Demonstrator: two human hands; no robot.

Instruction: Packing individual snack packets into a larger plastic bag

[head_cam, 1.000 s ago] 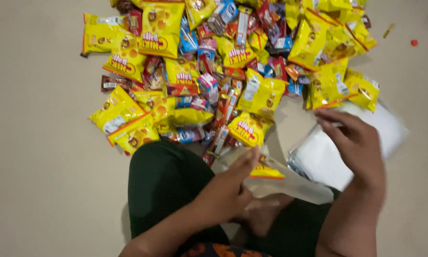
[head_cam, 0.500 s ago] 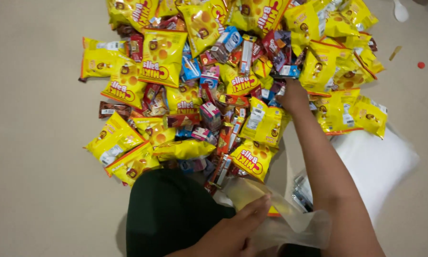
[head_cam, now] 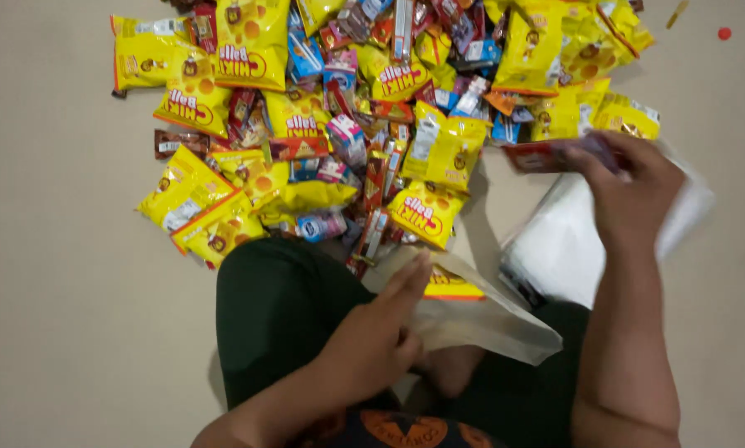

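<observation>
Right hand [head_cam: 629,187] is pinching a small red packet [head_cam: 542,155], a bit blurry, held above the floor just right of the snack pile [head_cam: 364,116]. Left hand [head_cam: 380,332] grips the mouth of a clear plastic bag [head_cam: 480,319] on the lap, just below the pile, with a yellow packet [head_cam: 451,284] already inside. If that bag mouth sags shut, I'd guess the red packet misses. The pile itself is mostly yellow pillow bags with slim red and blue wrappers mixed in, and a stack of clear bags [head_cam: 567,241] lies to its right.

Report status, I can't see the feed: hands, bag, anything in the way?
Left hand holds clear bag open, yellow packet inside. Right hand grips red packet. Snack pile ahead, path clear.
</observation>
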